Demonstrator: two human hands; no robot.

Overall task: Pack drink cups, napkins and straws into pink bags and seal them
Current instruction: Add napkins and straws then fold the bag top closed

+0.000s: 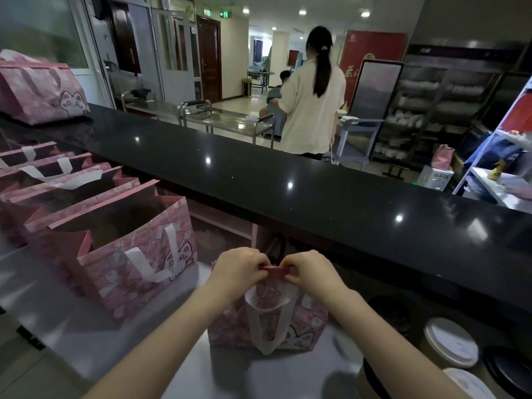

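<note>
A pink bag (302, 326) with a cat drawing and white handles stands on the steel worktop just in front of me. My left hand (239, 269) and my right hand (308, 272) both pinch its folded top edge, fingertips nearly touching at the middle. What is inside the bag is hidden. To the left stands a row of several open pink bags (135, 254), their insides dark. Lidded drink cups (450, 342) stand at the lower right, one with a white lid, others with dark lids.
A long black counter (316, 182) runs across behind the worktop. A sealed pink bag (40, 90) lies on its far left end. Beyond it a person in a pale shirt (311, 105) stands with their back to me, near steel trolleys and shelving.
</note>
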